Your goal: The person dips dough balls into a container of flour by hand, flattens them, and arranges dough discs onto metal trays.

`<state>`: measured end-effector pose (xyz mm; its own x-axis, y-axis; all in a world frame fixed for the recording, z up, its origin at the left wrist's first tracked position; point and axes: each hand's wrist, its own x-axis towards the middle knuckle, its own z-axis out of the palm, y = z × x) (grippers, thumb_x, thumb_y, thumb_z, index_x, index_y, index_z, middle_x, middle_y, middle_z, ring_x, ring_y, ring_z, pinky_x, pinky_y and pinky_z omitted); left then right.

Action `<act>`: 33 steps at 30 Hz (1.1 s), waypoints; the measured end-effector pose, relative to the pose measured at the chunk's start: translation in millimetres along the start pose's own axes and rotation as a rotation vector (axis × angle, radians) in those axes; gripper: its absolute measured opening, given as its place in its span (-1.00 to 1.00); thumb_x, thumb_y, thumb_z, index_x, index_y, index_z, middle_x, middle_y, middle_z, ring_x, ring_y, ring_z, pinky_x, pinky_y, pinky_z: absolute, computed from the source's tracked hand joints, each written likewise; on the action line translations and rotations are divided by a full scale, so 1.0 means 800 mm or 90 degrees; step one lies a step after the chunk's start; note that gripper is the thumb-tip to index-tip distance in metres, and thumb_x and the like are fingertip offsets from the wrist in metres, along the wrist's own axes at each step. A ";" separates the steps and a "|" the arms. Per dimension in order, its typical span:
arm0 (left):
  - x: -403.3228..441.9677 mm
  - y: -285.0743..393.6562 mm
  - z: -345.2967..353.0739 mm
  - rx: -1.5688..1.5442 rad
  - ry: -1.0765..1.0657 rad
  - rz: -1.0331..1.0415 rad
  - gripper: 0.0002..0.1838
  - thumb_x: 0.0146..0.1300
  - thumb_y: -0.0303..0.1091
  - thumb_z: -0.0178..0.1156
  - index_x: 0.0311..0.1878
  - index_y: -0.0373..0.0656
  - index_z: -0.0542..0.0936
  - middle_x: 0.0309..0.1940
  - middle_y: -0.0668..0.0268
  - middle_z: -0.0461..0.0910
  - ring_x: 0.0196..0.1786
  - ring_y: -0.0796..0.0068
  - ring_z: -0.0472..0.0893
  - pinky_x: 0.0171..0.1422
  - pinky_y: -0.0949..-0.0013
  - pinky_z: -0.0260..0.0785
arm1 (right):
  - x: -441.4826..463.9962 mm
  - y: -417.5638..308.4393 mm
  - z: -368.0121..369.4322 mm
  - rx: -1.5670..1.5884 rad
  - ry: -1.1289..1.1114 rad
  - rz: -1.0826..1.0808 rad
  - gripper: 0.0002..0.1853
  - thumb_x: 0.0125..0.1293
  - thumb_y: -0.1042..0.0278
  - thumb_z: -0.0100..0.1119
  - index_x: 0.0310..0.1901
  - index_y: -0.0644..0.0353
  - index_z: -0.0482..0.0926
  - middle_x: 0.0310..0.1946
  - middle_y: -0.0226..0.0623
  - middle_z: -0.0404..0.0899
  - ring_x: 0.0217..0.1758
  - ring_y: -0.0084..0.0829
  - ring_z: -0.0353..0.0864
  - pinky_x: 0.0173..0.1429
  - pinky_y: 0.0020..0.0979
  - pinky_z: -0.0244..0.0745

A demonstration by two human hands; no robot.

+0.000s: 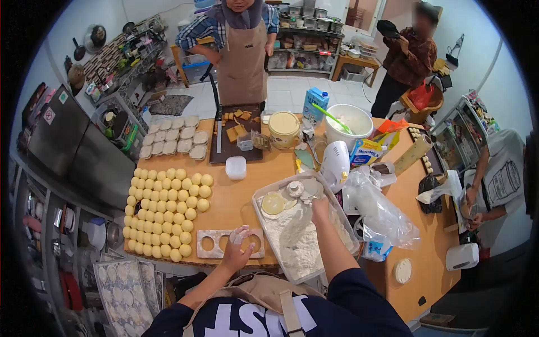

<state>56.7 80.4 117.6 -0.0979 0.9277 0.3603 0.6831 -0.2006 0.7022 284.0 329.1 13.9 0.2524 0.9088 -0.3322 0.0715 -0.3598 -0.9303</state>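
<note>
Loosely released, left grip (pixel 238 250) crosses the holed board's (pixel 215 253) edge; within the tray (pixel 269 233), right grip (pixel 319 208) can't be judged.

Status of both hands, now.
Left hand: open, over the holed board, nothing visible in its grasp.
Right hand: in the tray's flour; whether it holds anything cannot be told.
</note>
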 end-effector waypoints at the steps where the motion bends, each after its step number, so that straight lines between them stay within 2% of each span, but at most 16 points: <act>1: -0.005 -0.001 -0.003 0.005 0.005 -0.009 -0.61 0.13 -0.38 0.22 0.06 -0.19 0.47 0.12 0.05 0.41 0.22 0.01 0.35 0.31 0.07 0.19 | 0.001 -0.008 0.005 -0.083 0.004 -0.043 -0.60 0.06 0.49 0.10 -0.01 0.42 0.46 -0.08 0.08 0.55 -0.01 -0.04 0.56 0.06 -0.21 0.40; 3: -0.014 -0.005 -0.011 0.013 0.015 -0.027 -0.60 0.13 -0.38 0.23 0.06 -0.19 0.47 0.12 0.05 0.41 0.22 0.00 0.35 0.30 0.07 0.19 | 0.000 -0.031 0.011 -0.248 0.014 -0.131 -0.59 0.03 0.52 0.09 -0.02 0.42 0.47 -0.13 0.08 0.56 -0.06 -0.03 0.57 0.02 -0.18 0.41; 6: -0.030 -0.022 -0.018 0.051 0.021 -0.027 -0.61 0.13 -0.39 0.23 0.06 -0.19 0.47 0.11 0.06 0.42 0.22 0.00 0.35 0.30 0.07 0.19 | 0.028 -0.021 -0.015 -0.389 -0.088 -0.198 -0.67 0.05 0.49 0.16 -0.14 0.49 0.49 -0.17 0.24 0.53 0.00 0.10 0.52 0.08 -0.11 0.40; 10: -0.043 -0.028 -0.024 0.023 0.046 -0.085 -0.61 0.12 -0.40 0.23 0.05 -0.18 0.47 0.11 0.05 0.41 0.22 0.00 0.34 0.30 0.08 0.19 | -0.016 -0.049 -0.061 -0.547 -0.109 -0.234 -0.54 0.12 0.29 0.22 -0.02 0.46 0.45 -0.07 0.24 0.49 0.08 0.11 0.46 0.17 -0.09 0.33; 12: -0.044 -0.030 -0.024 0.025 0.045 -0.082 -0.61 0.12 -0.41 0.22 0.05 -0.18 0.47 0.11 0.05 0.41 0.22 0.00 0.34 0.30 0.07 0.19 | -0.043 -0.026 -0.073 -0.607 -0.091 -0.250 -0.44 0.15 0.19 0.23 0.09 0.42 0.40 0.03 0.22 0.45 0.17 0.08 0.39 0.24 -0.08 0.27; 15: -0.038 -0.032 -0.022 0.039 0.026 -0.065 -0.61 0.12 -0.41 0.23 0.05 -0.17 0.48 0.12 0.05 0.41 0.21 0.00 0.35 0.30 0.08 0.19 | -0.049 0.059 -0.048 -0.588 -0.055 -0.354 -0.36 0.14 0.17 0.24 0.20 0.35 0.32 0.16 0.18 0.35 0.28 0.06 0.28 0.36 -0.08 0.14; 17: -0.032 -0.029 -0.020 0.034 0.033 -0.050 -0.61 0.11 -0.41 0.23 0.05 -0.17 0.48 0.12 0.06 0.41 0.20 0.00 0.36 0.29 0.07 0.20 | -0.094 0.030 -0.028 -0.550 -0.185 -0.325 -0.34 0.14 0.16 0.25 0.21 0.33 0.31 0.19 0.15 0.33 0.32 0.05 0.22 0.42 -0.10 0.06; 19: -0.026 -0.025 -0.017 0.031 0.027 -0.037 -0.61 0.10 -0.41 0.23 0.05 -0.17 0.48 0.11 0.06 0.42 0.19 0.01 0.37 0.28 0.07 0.21 | -0.130 0.037 -0.018 -0.611 -0.212 -0.348 -0.33 0.13 0.16 0.27 0.22 0.31 0.31 0.18 0.13 0.34 0.31 0.04 0.25 0.40 -0.12 0.11; 22: -0.022 -0.022 -0.016 0.032 0.012 -0.019 -0.61 0.10 -0.42 0.23 0.04 -0.16 0.48 0.11 0.06 0.42 0.18 0.01 0.38 0.25 0.07 0.22 | -0.175 -0.012 -0.038 -0.734 -0.528 -0.266 -0.32 0.09 0.15 0.30 0.21 0.30 0.32 0.18 0.10 0.35 0.31 0.03 0.26 0.39 -0.14 0.14; 25: -0.019 -0.023 -0.016 0.033 0.013 -0.008 -0.61 0.09 -0.43 0.22 0.04 -0.16 0.49 0.10 0.06 0.43 0.17 0.00 0.39 0.24 0.07 0.23 | -0.167 -0.001 -0.081 -0.569 -0.513 -0.489 -0.39 0.08 0.13 0.30 0.14 0.26 0.40 0.11 0.08 0.41 0.23 0.03 0.34 0.32 -0.13 0.23; 26: -0.022 -0.025 -0.015 0.035 0.007 -0.010 -0.62 0.09 -0.43 0.22 0.03 -0.16 0.49 0.10 0.06 0.43 0.17 0.00 0.39 0.24 0.07 0.23 | -0.149 -0.008 -0.094 -0.623 -0.486 -0.456 -0.39 0.08 0.16 0.30 0.15 0.26 0.39 0.11 0.05 0.41 0.23 0.03 0.33 0.32 -0.11 0.22; 27: -0.024 -0.025 -0.013 0.037 0.001 -0.012 -0.62 0.10 -0.43 0.22 0.03 -0.16 0.49 0.10 0.06 0.43 0.17 -0.01 0.38 0.25 0.07 0.23 | -0.132 -0.002 -0.103 -0.661 -0.356 -0.486 -0.42 0.08 0.21 0.29 0.14 0.26 0.40 0.11 0.02 0.42 0.21 0.02 0.35 0.29 -0.10 0.24; 28: -0.024 -0.023 -0.012 0.033 -0.002 -0.011 -0.62 0.10 -0.43 0.22 0.03 -0.16 0.49 0.10 0.06 0.43 0.18 -0.01 0.38 0.25 0.07 0.23 | -0.116 -0.010 -0.110 -0.712 -0.269 -0.407 -0.43 0.11 0.21 0.26 0.14 0.27 0.40 0.14 0.02 0.40 0.22 0.00 0.35 0.28 -0.11 0.24; 31: -0.021 -0.019 -0.012 0.021 -0.007 -0.011 -0.63 0.10 -0.43 0.22 0.03 -0.15 0.49 0.09 0.06 0.43 0.19 -0.02 0.38 0.26 0.07 0.24 | -0.069 -0.013 -0.127 -0.693 -0.156 -0.246 -0.47 0.11 0.19 0.24 0.08 0.28 0.43 0.07 0.05 0.44 0.18 0.00 0.38 0.25 -0.09 0.26; 33: -0.019 -0.018 -0.010 0.000 -0.012 -0.017 -0.63 0.10 -0.43 0.22 0.03 -0.15 0.49 0.10 0.06 0.43 0.20 -0.02 0.37 0.26 0.07 0.24 | -0.086 0.017 -0.118 -0.655 -0.157 -0.335 -0.57 0.12 0.28 0.21 0.00 0.31 0.45 0.00 0.13 0.44 0.12 0.04 0.39 0.20 -0.08 0.28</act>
<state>43.0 66.7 107.1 -0.1019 0.9385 0.3298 0.6803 -0.1761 0.7114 358.8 242.1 38.9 -0.2256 0.9716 -0.0709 0.8829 0.1732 -0.4364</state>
